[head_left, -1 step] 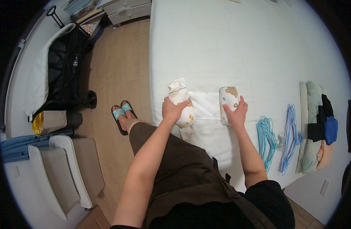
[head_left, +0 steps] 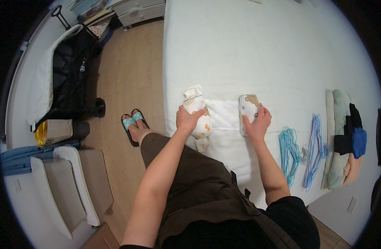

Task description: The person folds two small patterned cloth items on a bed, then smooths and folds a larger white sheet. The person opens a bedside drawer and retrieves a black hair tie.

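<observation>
A white disposable diaper (head_left: pixel 222 115) lies spread on the bed, its two ends curled up and printed with brown bears. My left hand (head_left: pixel 189 119) is closed around the left end, thumb on top and the other fingers mostly hidden. Small side flaps (head_left: pixel 193 91) stick out past that end, above and below the hand. At the right end (head_left: pixel 248 108), my right hand (head_left: pixel 259 123) holds the outer edge, thumb on the printed face and fingers bent along the side. Between the hands the plain white middle stays flat.
The white-covered bed (head_left: pixel 240 50) fills the middle. To the right lie teal hangers (head_left: pixel 288 153), blue hangers (head_left: pixel 313 151) and folded clothes (head_left: pixel 342 137). Left of the bed, a black folding wagon (head_left: pixel 70 74), a pale plastic tub (head_left: pixel 70 186) and drawers (head_left: pixel 138 12) line the floor.
My right hand has shifted very slightly to the right, its fingers bending a little more. The left hand and the diaper look nearly the same.
</observation>
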### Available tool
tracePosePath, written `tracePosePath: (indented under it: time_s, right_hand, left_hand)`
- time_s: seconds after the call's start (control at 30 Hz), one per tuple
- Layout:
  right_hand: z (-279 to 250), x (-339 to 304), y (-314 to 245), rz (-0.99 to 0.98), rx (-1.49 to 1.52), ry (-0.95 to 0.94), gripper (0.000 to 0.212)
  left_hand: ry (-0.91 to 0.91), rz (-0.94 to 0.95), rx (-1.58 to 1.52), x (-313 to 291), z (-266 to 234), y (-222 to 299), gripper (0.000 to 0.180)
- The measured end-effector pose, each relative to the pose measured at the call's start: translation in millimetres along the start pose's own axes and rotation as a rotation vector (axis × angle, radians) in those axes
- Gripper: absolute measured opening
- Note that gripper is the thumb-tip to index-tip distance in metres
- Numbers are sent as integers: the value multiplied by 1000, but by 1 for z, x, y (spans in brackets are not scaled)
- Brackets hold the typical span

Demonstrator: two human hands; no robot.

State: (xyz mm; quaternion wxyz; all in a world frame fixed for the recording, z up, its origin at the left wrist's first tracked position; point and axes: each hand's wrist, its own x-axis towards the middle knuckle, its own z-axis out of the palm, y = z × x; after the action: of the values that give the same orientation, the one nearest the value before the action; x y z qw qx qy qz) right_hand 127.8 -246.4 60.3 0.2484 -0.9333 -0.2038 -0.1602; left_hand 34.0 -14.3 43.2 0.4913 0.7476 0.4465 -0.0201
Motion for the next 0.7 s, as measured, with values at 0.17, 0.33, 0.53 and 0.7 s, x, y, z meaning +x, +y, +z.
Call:
tracePosePath:
  time_s: [0.17, 0.33, 0.53, 0.7]
  right_hand:
    - [8, -42, -50, -721, 415, -398, 31]
    - [32, -72, -65, -734, 453, -495, 19]
    - [33, -73, -60, -677, 536, -435, 18]
    - [33, -69, -64, -690, 583, -408, 19]
  left_hand:
    - [-23, 35, -116, 9, -1, -13, 69]
    - [-67, 27, -152, 5, -8, -6, 75]
    - [137, 215, 377, -43, -1, 24, 98]
    - [222, 298, 186, -32, 0, 8, 90]
